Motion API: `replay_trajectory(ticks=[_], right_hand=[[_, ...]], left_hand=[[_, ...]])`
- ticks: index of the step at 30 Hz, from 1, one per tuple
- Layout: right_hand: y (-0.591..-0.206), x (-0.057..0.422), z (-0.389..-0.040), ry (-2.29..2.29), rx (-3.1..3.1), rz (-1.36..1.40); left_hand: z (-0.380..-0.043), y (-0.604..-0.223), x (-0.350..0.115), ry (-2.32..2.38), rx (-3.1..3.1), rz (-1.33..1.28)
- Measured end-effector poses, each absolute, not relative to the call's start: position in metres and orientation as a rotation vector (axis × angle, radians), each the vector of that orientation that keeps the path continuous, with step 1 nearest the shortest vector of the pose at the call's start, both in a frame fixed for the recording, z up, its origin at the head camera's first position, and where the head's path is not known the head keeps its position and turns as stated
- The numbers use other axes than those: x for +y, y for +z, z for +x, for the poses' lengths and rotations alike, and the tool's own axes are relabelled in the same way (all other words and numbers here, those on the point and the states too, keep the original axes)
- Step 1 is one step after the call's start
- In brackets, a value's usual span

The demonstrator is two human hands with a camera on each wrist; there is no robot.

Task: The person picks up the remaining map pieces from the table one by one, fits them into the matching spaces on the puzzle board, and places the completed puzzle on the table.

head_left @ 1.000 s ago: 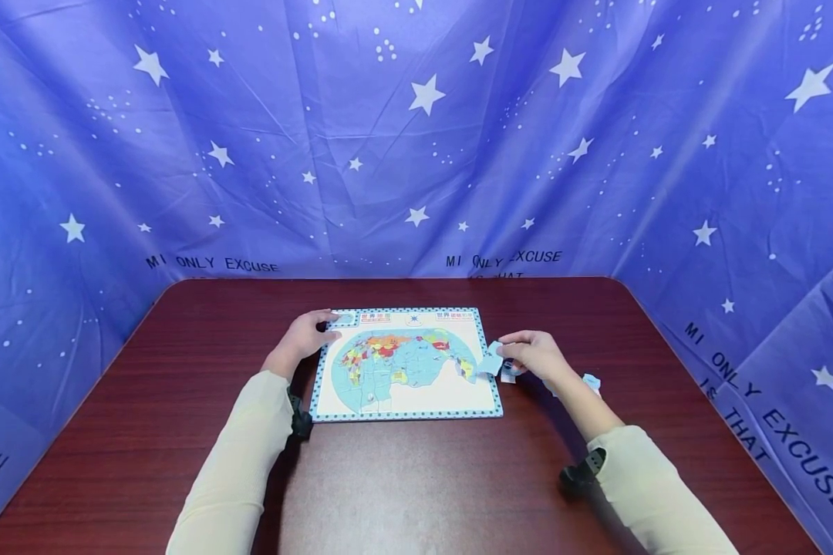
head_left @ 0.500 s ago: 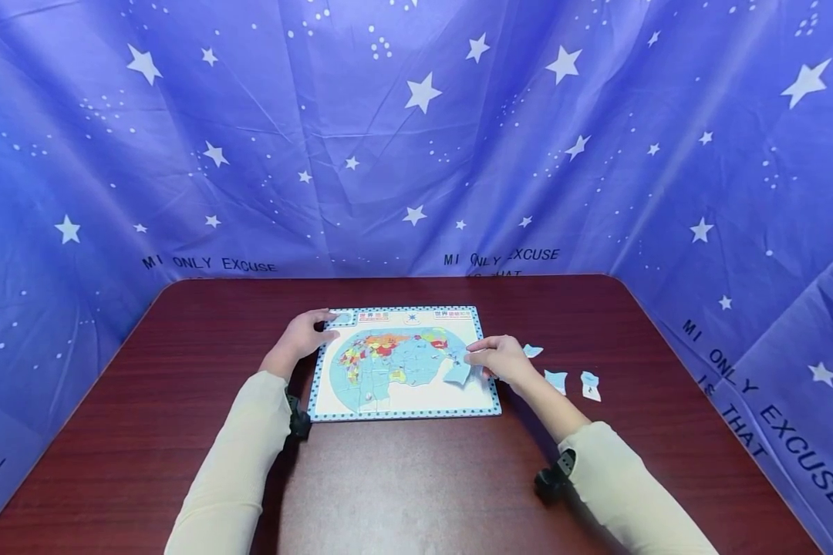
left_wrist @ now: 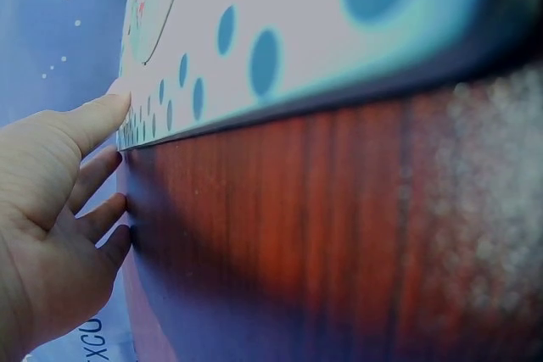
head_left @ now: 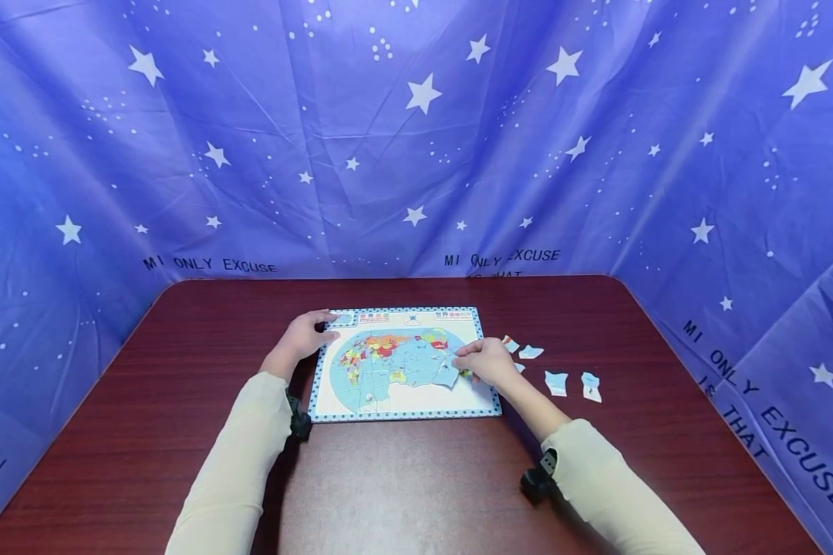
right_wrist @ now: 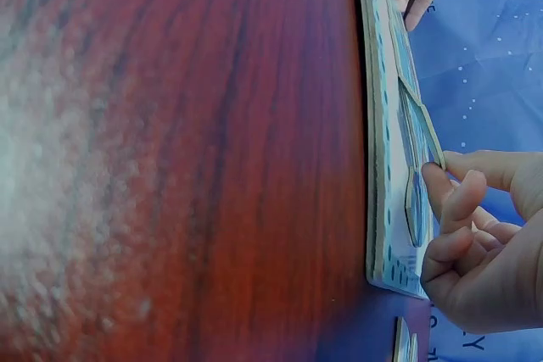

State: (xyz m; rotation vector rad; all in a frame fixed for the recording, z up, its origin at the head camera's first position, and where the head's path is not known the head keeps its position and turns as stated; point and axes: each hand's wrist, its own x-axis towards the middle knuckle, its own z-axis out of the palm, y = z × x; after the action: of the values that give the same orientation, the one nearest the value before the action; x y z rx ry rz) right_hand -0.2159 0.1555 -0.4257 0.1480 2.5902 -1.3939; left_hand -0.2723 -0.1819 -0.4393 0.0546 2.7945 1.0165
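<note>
Bare right hand (head_left: 487,361) pinches a pale-blue, irregular, card-like puzzle piece (head_left: 446,377) between thumb and index finger, tilted over the right part of a white, dot-bordered rectangular map board (head_left: 416,401). Best, probably: match edges with neighbours, then press flat. Bare left hand (head_left: 301,338), fingers apart, rests at the board's left edge. Table (head_left: 403,478): glossy red-brown woodgrain.

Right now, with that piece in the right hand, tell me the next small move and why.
Probably lower the piece flat onto the board: in the right wrist view it tilts up from it, its raised end in the grip of the right hand. The left hand rests at the board's far-left corner, which should help steady it.
</note>
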Motion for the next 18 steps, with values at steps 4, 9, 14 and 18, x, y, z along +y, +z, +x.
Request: replay_trajectory(ticks=[4,9,14,18], right_hand=[[-0.4237,0.1538,-0.215,-1.33,2.625,0.131],[-0.423,0.1533,-0.2156,-1.223,2.703,0.096],[-0.4235,0.1516,-0.2158,-1.17,2.756,0.061],[-0.4248,0.149,-0.2156,-1.145,2.768,0.052]], left_hand=[[-0.2724,-0.4387,-0.1823,1.015,2.795,0.064],[-0.2724,-0.4378,-0.1818,1.005,2.793,0.066],[-0.2721,-0.4378,-0.1813,0.993,2.805,0.064],[-0.2718,-0.4383,-0.1814,0.993,2.812,0.066]])
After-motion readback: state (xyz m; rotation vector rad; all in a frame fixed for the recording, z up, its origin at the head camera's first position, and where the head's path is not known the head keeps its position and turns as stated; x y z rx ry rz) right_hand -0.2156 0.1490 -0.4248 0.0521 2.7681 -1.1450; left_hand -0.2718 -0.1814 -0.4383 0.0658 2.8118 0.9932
